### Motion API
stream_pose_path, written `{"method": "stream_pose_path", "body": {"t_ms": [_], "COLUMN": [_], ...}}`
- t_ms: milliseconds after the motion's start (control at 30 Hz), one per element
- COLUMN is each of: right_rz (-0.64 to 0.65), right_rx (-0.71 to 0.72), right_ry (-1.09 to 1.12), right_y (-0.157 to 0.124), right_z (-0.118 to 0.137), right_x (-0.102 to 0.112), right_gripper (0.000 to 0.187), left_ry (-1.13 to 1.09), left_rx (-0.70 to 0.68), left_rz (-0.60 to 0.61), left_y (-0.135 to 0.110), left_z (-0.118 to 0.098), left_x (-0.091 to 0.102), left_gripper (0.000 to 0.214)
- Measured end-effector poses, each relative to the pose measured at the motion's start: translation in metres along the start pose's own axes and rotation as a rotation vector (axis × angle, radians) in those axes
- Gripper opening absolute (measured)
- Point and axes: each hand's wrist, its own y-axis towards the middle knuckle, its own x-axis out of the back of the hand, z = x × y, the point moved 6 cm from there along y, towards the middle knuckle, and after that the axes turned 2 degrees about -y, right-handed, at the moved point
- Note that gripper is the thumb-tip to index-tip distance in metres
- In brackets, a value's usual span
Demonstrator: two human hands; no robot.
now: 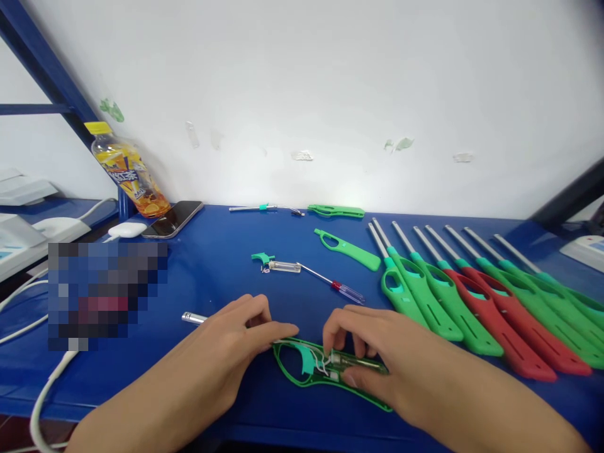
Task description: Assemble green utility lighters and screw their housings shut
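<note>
An opened green utility lighter lies at the front of the table, with its inside facing up. White wires, a teal trigger and a clear fuel tank show in the half shell. My left hand closes over the lighter's neck; the tip of its metal tube sticks out on the left. At the handle, my right hand grips the shell's edge and the tank, thumb in front and fingers behind. Part of the tube is hidden under my left hand.
Finished-looking green and red lighters lie in a row on the right. Behind my hands are a screwdriver, another fuel tank, green shells and a metal tube. A bottle and phone stand back left.
</note>
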Motion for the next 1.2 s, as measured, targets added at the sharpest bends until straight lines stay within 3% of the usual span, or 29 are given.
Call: {"method": "stream_pose_path", "body": {"t_ms": [633, 933, 1200], "right_rz": [-0.009, -0.032, -0.052], "right_rx": [0.026, 0.04, 0.029], "right_ry": [-0.052, -0.074, -0.123], "right_y": [-0.003, 0.0, 0.003], "right_z": [0.0, 0.003, 0.01], "right_x": [0.0, -0.001, 0.0], "right_gripper": [0.035, 0.037, 0.033], "left_ry": [0.041, -0.083, -0.138], "left_rx": [-0.022, 0.039, 0.073], "left_rz": [0.023, 0.107, 0.098], "left_y": [-0.002, 0.002, 0.006], "left_z": [-0.006, 0.001, 0.001], "left_x": [0.002, -0.008, -0.005], "left_gripper": [0.062, 0.07, 0.063]}}
